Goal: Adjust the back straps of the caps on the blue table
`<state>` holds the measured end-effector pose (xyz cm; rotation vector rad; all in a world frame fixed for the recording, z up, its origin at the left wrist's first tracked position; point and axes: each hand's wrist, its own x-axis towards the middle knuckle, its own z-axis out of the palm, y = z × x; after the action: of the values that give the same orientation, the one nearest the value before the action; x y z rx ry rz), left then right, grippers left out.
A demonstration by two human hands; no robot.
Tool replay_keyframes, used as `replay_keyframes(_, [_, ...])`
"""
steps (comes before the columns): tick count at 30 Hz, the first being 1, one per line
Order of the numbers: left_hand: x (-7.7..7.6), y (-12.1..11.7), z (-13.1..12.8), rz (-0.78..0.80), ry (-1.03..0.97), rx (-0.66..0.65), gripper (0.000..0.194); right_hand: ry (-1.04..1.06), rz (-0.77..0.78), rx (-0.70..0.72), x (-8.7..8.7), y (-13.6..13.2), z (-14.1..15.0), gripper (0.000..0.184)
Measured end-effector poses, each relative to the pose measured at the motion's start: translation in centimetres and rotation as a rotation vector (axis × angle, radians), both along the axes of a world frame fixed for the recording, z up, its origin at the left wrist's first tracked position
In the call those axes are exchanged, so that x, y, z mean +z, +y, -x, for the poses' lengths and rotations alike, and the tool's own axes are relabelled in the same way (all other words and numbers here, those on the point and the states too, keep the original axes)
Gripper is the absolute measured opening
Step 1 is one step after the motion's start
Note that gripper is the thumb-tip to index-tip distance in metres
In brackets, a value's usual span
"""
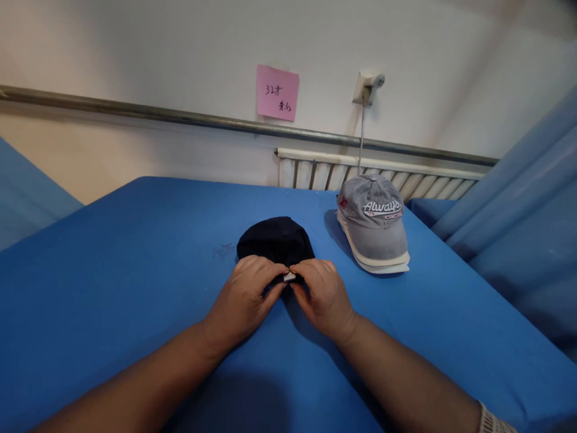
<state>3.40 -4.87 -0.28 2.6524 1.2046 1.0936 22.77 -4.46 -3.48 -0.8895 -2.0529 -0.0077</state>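
Observation:
A black cap (274, 239) lies on the blue-covered surface in front of me, its near edge between my two hands. My left hand (246, 291) pinches that edge between thumb and fingers from the left. From the right, my right hand (322, 294) grips the same edge, with the fingertips of both hands almost meeting. A small white tag (289, 276) shows between them. Part of the cap's near side is hidden behind my fingers. Farther back to the right sits a stack of caps, with a grey cap (376, 210) lettered "Always" on top and pale brims under it.
The blue cover (135, 288) spreads to both sides. Behind it are a white radiator (333, 175), a metal rail (180, 117) and a wall with a pink note (277, 93). A cord (362, 132) hangs from a wall fitting (367, 89). A blue curtain (532, 198) hangs at the right.

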Motion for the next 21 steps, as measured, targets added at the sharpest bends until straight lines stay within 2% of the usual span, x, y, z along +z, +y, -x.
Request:
replay_keyframes(3, [0.21,0.10,0.06,-0.117,0.078,0.012,0.014,-0.005,-0.023,-0.037,0.00,-0.03,-0.05,0.020])
replay_keyframes(7, [0.51,0.12,-0.09,-0.181,0.113,0.026,0.013,0.000,-0.001,-0.029,0.09,0.03,-0.19,0.019])
replay_keyframes(21, [0.09,0.29,-0.13,-0.147,0.175,-0.047,0.013,-0.014,0.012,0.011,0.08,0.04,-0.35,0.012])
